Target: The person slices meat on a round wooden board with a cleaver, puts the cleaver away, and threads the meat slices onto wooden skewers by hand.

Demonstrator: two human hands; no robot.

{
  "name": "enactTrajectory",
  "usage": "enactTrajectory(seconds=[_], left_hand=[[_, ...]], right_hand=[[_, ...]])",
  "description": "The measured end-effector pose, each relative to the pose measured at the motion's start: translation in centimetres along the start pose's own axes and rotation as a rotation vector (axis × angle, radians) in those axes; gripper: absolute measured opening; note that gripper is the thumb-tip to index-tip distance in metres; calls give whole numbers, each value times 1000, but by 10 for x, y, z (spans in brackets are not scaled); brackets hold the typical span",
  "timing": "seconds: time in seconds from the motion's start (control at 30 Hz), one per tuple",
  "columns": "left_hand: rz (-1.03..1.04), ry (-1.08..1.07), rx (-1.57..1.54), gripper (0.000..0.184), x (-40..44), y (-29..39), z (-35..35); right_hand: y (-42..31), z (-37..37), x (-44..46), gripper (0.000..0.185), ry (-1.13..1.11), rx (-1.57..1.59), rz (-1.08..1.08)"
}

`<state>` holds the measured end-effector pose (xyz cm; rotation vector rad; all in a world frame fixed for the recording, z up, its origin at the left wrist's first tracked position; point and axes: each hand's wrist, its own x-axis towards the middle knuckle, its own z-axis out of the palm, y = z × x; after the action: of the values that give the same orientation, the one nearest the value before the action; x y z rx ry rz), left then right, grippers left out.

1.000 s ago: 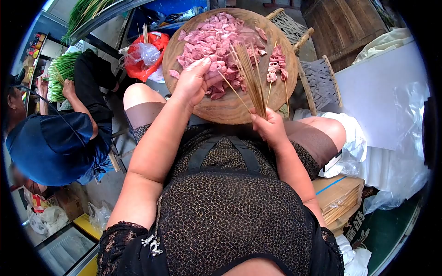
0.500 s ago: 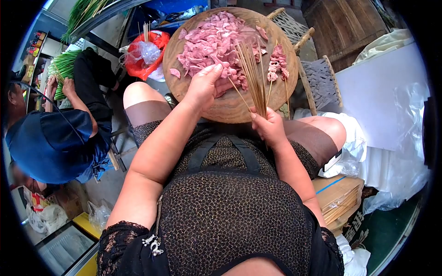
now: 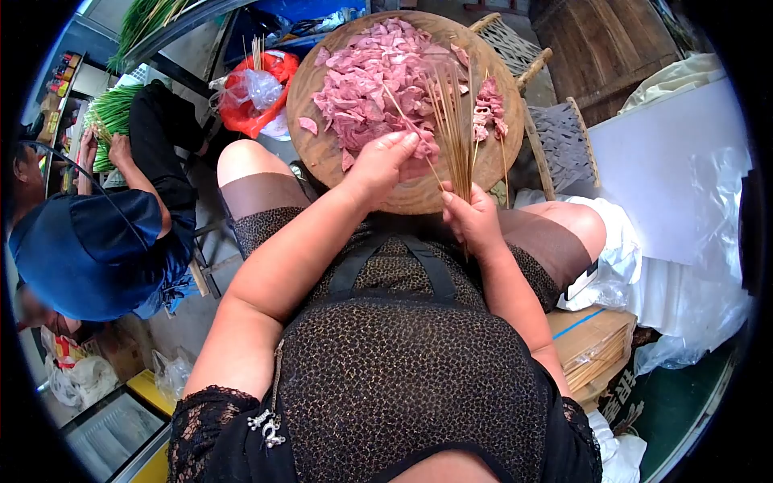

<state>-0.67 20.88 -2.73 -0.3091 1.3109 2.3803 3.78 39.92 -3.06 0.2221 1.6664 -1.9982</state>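
My left hand (image 3: 386, 167) pinches a slice of raw pink meat (image 3: 424, 146) over the near side of a round wooden board (image 3: 312, 157). A single thin skewer (image 3: 434, 171) runs through this slice, its tip pointing up and left beyond my fingers. My right hand (image 3: 472, 217) grips a bundle of bamboo skewers (image 3: 456, 137) near their lower ends, along with that single skewer. Sliced raw meat (image 3: 370, 76) is heaped across the board. Toward its right side lie loaded meat skewers (image 3: 488, 105).
At left, a person in a dark blue shirt (image 3: 88, 249) handles green stalks (image 3: 113, 113). A red plastic bag (image 3: 254, 113) with upright sticks stands beyond the board's left side. Woven stools (image 3: 555, 141) are at right, before a white panel (image 3: 660, 161). A cardboard box (image 3: 592, 342) lies by my right side.
My left hand has moved from the meat pile toward my right hand, with the slice now on the single skewer, whose tip shows past my fingers. My right hand has barely shifted.
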Motion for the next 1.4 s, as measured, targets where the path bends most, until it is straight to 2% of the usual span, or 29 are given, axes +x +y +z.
enactTrajectory(seconds=[0.17,0.23,0.3,0.33,0.43,0.57,0.63,0.7,0.77,0.8,0.83,0.9,0.93,1.0,1.33,1.4], left_hand=[[-100,-111,60,28,-10,-16,10],[80,-108,591,23,1,2,-2],[775,58,1154,11,15,18,-26],[831,158,1446,18,9,43,-29],[870,364,1760,18,14,57,-48],[791,338,1722,17,16,61,-47],[702,312,1548,18,16,62,-49],[672,321,1510,20,19,60,-56],[687,320,1085,20,28,51,-72],[548,398,973,20,15,57,-53],[549,402,972,20,14,59,-53],[343,420,858,25,13,62,-54],[344,421,858,25,14,62,-56],[241,359,416,28,16,61,-59],[278,380,259,27,17,65,-60],[264,336,133,24,15,64,-56]], right_hand=[[-1,0,4,24,14,9,-35],[3,-3,6,23,41,43,-60],[-1,-3,5,23,54,68,-67],[-3,-3,5,22,62,93,-79],[1,-5,7,23,43,85,-81],[1,-4,7,23,49,55,-66],[0,-4,5,24,44,48,-39],[3,-5,5,25,41,35,-38],[3,-3,6,26,32,23,-38],[2,-1,6,26,13,10,-20],[1,0,5,26,-6,-3,-3],[2,0,5,25,-18,-32,10],[3,0,5,25,-25,-58,24],[3,0,4,26,-44,-78,33],[4,1,2,26,20,-67,40],[5,3,2,27,-18,-65,25]])
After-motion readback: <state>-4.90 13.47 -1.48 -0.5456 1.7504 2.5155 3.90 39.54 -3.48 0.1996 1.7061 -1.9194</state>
